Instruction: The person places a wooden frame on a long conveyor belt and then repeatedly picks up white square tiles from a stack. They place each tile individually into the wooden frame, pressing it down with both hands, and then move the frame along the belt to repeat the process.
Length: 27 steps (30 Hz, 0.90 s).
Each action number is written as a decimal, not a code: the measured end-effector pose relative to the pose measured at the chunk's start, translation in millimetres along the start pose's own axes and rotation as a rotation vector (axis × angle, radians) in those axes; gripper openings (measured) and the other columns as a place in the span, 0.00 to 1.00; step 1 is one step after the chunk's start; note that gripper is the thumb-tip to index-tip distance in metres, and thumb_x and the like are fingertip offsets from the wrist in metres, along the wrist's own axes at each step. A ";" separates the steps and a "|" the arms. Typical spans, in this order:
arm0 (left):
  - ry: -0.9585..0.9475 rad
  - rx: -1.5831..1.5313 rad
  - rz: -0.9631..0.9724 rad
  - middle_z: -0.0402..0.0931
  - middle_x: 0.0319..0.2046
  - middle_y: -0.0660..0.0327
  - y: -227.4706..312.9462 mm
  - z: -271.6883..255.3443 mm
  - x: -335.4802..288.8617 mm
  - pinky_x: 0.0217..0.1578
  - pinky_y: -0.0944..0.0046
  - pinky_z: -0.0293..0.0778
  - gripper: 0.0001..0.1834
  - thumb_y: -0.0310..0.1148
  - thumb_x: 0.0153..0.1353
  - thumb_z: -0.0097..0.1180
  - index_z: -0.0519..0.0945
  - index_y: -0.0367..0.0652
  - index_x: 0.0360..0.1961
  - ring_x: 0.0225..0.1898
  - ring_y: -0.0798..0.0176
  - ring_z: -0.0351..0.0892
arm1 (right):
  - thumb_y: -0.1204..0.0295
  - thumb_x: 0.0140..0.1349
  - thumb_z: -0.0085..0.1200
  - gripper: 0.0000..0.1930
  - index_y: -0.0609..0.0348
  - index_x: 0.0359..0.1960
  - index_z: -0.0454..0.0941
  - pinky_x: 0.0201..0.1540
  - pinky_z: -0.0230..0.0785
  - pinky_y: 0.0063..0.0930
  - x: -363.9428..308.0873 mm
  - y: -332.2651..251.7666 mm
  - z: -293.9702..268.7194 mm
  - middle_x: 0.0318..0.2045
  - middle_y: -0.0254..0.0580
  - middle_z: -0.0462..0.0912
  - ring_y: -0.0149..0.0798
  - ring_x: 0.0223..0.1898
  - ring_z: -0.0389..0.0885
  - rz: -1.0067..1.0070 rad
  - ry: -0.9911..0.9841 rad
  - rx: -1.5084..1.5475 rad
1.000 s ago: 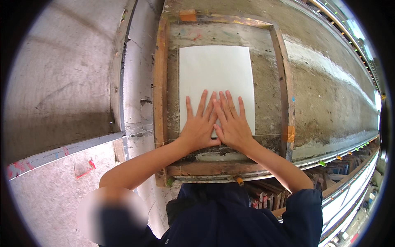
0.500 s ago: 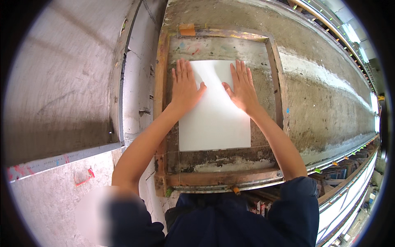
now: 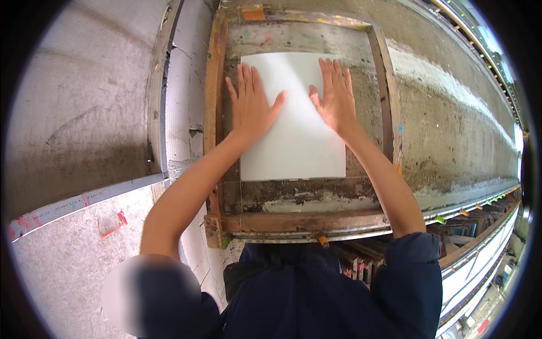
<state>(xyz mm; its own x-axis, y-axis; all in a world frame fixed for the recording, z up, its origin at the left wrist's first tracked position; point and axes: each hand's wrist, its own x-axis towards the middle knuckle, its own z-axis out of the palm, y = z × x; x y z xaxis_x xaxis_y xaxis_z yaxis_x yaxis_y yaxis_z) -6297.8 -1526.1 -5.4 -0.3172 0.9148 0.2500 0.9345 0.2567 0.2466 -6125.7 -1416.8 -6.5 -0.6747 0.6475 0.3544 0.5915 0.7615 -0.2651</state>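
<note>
A blank white sheet (image 3: pixel 293 144) lies flat inside a worn wooden frame (image 3: pixel 388 96) on the stained table. My left hand (image 3: pixel 252 107) rests on the sheet's left side, fingers stretched out and thumb spread toward the middle. On the right side of the sheet lies my right hand (image 3: pixel 336 101), also open, its thumb pointing inward. Both sets of fingertips are just short of the sheet's far edge. Neither hand grips anything; the palms' contact with the sheet is hidden from above.
An orange patch (image 3: pixel 252 12) sits at the frame's far left corner. To the right stretches the long stained tabletop (image 3: pixel 446 118), with a rail (image 3: pixel 471 202) bearing small coloured clips along its near edge. Several dark frames are stacked below. A pale board (image 3: pixel 96 85) stands at left.
Both hands have slid slightly toward me over the sheet, so their fingertips sit a little back from its far edge. The whole view has shifted, putting the frame higher in the picture.
</note>
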 end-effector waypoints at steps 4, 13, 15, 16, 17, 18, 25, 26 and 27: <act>-0.113 0.015 0.098 0.41 0.66 0.33 13.1 -23.9 -69.4 0.65 0.37 0.30 0.45 0.56 0.63 0.42 0.51 0.22 0.63 0.70 0.38 0.35 | 0.57 0.58 0.52 0.35 0.62 0.64 0.57 0.68 0.42 0.53 -63.2 -24.9 -26.8 0.63 0.59 0.59 0.56 0.68 0.51 -0.128 -0.074 0.102; -0.137 -0.078 0.134 0.39 0.67 0.35 19.4 -36.4 -82.3 0.65 0.37 0.32 0.42 0.51 0.63 0.45 0.49 0.30 0.66 0.70 0.36 0.33 | 0.62 0.55 0.58 0.36 0.61 0.64 0.57 0.68 0.43 0.51 -72.0 -33.5 -44.3 0.65 0.56 0.56 0.55 0.69 0.49 -0.175 -0.111 0.125; -0.207 -0.047 0.079 0.40 0.67 0.35 15.2 -46.8 -86.7 0.65 0.39 0.34 0.41 0.48 0.62 0.48 0.50 0.29 0.66 0.69 0.35 0.34 | 0.62 0.55 0.58 0.37 0.61 0.65 0.56 0.67 0.45 0.50 -71.4 -26.6 -63.9 0.65 0.56 0.57 0.54 0.68 0.51 -0.092 -0.053 0.008; -0.148 -0.176 0.059 0.41 0.67 0.35 6.8 -59.7 -81.8 0.65 0.41 0.37 0.40 0.46 0.62 0.49 0.50 0.30 0.66 0.69 0.36 0.36 | 0.62 0.56 0.58 0.38 0.61 0.65 0.55 0.67 0.45 0.50 -69.3 -19.2 -78.7 0.64 0.55 0.57 0.54 0.67 0.51 -0.045 -0.018 -0.044; -0.101 -0.315 0.044 0.42 0.66 0.35 -5.9 -77.5 -78.5 0.66 0.42 0.39 0.40 0.44 0.61 0.51 0.51 0.31 0.66 0.69 0.37 0.38 | 0.63 0.56 0.59 0.39 0.61 0.66 0.53 0.65 0.49 0.50 -64.5 -4.0 -98.7 0.62 0.57 0.59 0.55 0.65 0.54 0.120 -0.024 0.011; -0.048 -0.442 0.018 0.44 0.66 0.35 -16.9 -93.9 -82.2 0.66 0.44 0.42 0.39 0.42 0.60 0.53 0.51 0.32 0.66 0.69 0.38 0.40 | 0.64 0.56 0.59 0.40 0.60 0.67 0.50 0.64 0.53 0.50 -62.8 11.5 -115.1 0.60 0.59 0.60 0.57 0.63 0.57 0.271 -0.030 0.080; 0.024 -0.203 -0.343 0.55 0.55 0.37 -49.8 -67.0 -92.0 0.58 0.51 0.60 0.37 0.34 0.54 0.59 0.57 0.33 0.62 0.55 0.38 0.62 | 0.76 0.54 0.56 0.45 0.56 0.69 0.38 0.56 0.62 0.50 -99.2 66.4 -107.9 0.52 0.62 0.58 0.62 0.55 0.63 0.421 -0.201 0.102; -0.013 -0.312 -0.382 0.56 0.54 0.38 -54.0 -64.2 -88.4 0.57 0.51 0.60 0.37 0.34 0.54 0.59 0.57 0.32 0.61 0.54 0.37 0.63 | 0.78 0.54 0.56 0.45 0.56 0.69 0.38 0.55 0.62 0.50 -97.9 72.1 -105.0 0.52 0.62 0.58 0.63 0.55 0.63 0.429 -0.180 0.145; -0.053 -0.418 -0.416 0.57 0.52 0.39 -58.3 -61.0 -85.0 0.56 0.50 0.61 0.36 0.34 0.54 0.59 0.58 0.31 0.60 0.52 0.37 0.64 | 0.80 0.53 0.55 0.45 0.55 0.69 0.38 0.55 0.63 0.50 -99.1 76.3 -101.2 0.52 0.61 0.58 0.63 0.55 0.63 0.440 -0.157 0.192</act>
<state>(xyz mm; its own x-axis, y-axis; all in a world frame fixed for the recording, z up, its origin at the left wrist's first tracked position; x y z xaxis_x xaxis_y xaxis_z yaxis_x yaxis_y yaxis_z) -6335.1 -1637.9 16.1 -0.6247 0.7808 0.0090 0.5873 0.4623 0.6643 -5969.0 -1426.0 28.9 -0.4460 0.8942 0.0370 0.7531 0.3974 -0.5243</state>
